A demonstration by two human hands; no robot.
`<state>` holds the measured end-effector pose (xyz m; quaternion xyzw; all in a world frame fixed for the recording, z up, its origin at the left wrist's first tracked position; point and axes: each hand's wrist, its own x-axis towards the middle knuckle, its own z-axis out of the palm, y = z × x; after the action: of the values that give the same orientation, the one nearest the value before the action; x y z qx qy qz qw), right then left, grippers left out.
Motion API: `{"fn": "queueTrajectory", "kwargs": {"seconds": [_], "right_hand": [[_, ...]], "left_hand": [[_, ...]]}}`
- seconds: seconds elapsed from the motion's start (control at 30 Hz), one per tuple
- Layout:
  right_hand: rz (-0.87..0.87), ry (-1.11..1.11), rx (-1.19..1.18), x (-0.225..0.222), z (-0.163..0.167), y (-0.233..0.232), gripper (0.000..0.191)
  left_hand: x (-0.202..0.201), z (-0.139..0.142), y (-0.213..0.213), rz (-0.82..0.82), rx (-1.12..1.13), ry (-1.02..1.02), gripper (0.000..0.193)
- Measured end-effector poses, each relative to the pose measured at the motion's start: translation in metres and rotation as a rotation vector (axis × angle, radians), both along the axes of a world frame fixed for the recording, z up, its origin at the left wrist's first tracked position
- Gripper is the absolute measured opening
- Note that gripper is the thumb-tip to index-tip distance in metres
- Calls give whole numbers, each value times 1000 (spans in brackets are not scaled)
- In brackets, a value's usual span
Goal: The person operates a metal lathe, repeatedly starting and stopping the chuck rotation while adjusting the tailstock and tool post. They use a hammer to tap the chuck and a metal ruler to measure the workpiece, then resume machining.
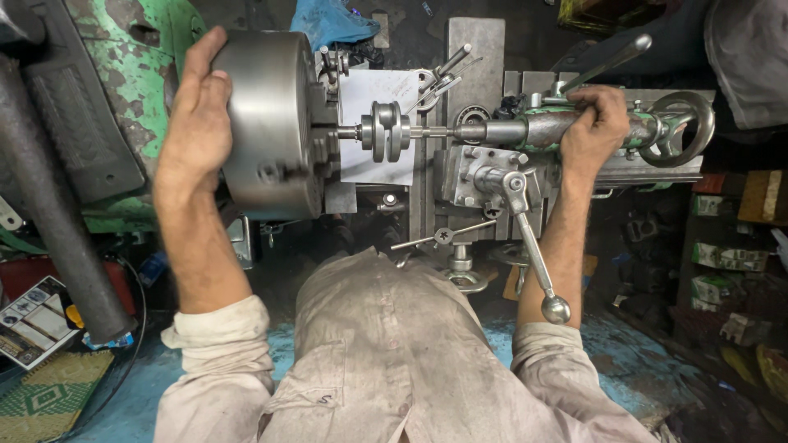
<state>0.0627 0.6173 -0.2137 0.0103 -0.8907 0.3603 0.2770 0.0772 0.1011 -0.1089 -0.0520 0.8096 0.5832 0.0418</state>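
Lathe chuck [271, 123], big steel cyl., sits under your left hand [197, 123]: palm and fingers spread flat over its rim, hand open, pressing on it, not wrapped round anything. Chuck jaws hold a small flanged workpiece [387, 131], two disc-like collars on a thin shaft, w/ a white sheet [379, 123] behind it. Shaft lines up w/ the tailstock [533, 127], whose tip meets the workpiece's right end. Your right hand [595, 123] is curled down over the tailstock barrel, fingers closed round it, just left of the handwheel [681, 127]. A straight lever [607, 61] sticks up behind that hand. Below the barrel, a long ball-ended handle [533, 250] hangs down toward your right forearm, untouched. Green painted headstock [135, 66] is left of the chuck, paint chipped.
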Motion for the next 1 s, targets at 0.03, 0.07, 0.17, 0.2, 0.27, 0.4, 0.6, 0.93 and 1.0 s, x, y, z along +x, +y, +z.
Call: {"fn": "queueTrajectory", "kwargs": {"seconds": [0.03, 0.07, 0.17, 0.2, 0.27, 0.4, 0.6, 0.93, 1.0], "right_hand": [[-3, 0, 5, -1, -2, 1, 33], [-6, 0, 12, -1, -3, 2, 33], [10, 28, 35, -1, -6, 4, 32], [12, 33, 38, -1, -6, 4, 32], [13, 39, 48, 0, -5, 4, 31], [9, 27, 31, 1, -2, 1, 30], [8, 18, 17, 0, 2, -2, 31], [19, 34, 20, 0, 2, -1, 30], [19, 31, 12, -1, 1, -1, 31]], "left_hand": [[3, -4, 4, 58, -71, 51, 51], [7, -8, 8, 116, -141, 100, 48], [34, -28, 17, 231, -315, 301, 44], [48, -37, 18, 253, -367, 378, 43], [75, -61, 22, 312, -382, 534, 41], [130, -119, 21, 362, -451, 694, 42], [165, -174, 41, 420, -341, 590, 42], [90, -44, 45, 331, -538, 590, 41], [70, -27, 42, 375, -293, 406, 41]]}}
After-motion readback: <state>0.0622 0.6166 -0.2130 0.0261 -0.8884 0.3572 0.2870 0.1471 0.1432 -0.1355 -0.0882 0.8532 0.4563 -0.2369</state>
